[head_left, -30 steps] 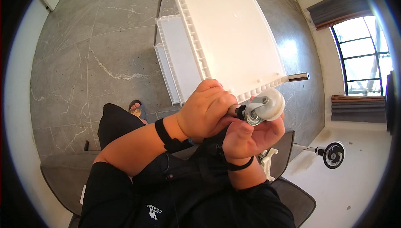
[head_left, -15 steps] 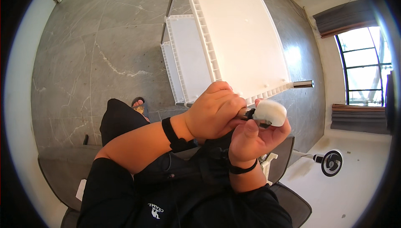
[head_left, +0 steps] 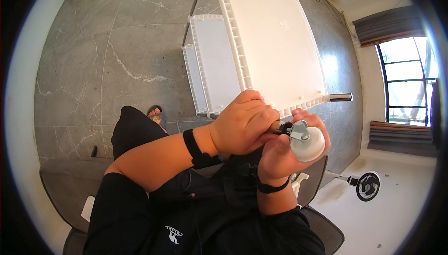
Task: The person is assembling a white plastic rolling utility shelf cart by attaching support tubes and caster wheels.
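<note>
The left hand (head_left: 245, 122) clamped the tube (head_left: 277, 126), the right hand (head_left: 276, 163) cupped the caster (head_left: 309, 145) at its 4 o'clock end, grip and seating unclear, while 1 leg (head_left: 340, 97) at the caster's 1 o'clock stood wheelless.

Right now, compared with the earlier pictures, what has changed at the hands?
The round white caster wheel has swung toward the picture's lower edge. Nothing was visibly let go: the left hand still grips the shiny metal tube; the right hand still cups the caster.
</note>
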Action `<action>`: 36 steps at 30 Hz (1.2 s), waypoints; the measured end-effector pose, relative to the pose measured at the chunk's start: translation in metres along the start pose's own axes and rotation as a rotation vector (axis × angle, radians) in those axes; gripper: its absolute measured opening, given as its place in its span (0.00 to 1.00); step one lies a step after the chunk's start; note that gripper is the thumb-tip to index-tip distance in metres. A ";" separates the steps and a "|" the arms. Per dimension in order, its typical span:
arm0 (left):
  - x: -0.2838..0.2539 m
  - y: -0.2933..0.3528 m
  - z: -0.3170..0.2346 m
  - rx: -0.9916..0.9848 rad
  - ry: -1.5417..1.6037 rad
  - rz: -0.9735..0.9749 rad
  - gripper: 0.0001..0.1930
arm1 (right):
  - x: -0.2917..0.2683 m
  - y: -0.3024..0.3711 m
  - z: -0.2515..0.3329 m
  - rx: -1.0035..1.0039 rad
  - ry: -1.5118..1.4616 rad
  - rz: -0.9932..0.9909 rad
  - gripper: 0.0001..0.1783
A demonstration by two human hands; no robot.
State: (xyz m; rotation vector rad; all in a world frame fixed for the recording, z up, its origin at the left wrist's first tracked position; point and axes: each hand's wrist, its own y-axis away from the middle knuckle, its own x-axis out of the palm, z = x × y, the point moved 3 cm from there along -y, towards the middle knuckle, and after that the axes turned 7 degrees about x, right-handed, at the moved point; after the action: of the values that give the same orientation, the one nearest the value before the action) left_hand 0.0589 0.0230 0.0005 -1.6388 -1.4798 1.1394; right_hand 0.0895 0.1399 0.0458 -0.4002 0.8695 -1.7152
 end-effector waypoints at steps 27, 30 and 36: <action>-0.002 -0.001 -0.001 0.010 -0.001 0.001 0.18 | 0.001 0.005 -0.007 0.243 -0.323 0.040 0.44; -0.002 -0.004 0.000 0.012 -0.008 -0.031 0.17 | -0.001 0.007 -0.005 0.299 -0.370 0.044 0.47; -0.006 -0.004 -0.001 -0.005 0.005 0.032 0.17 | 0.000 0.011 0.005 0.509 -0.408 0.011 0.48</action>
State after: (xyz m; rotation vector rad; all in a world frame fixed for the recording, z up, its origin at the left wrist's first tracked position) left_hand 0.0581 0.0177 0.0050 -1.6736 -1.4593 1.1483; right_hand 0.1006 0.1364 0.0412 -0.3763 0.1294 -1.6909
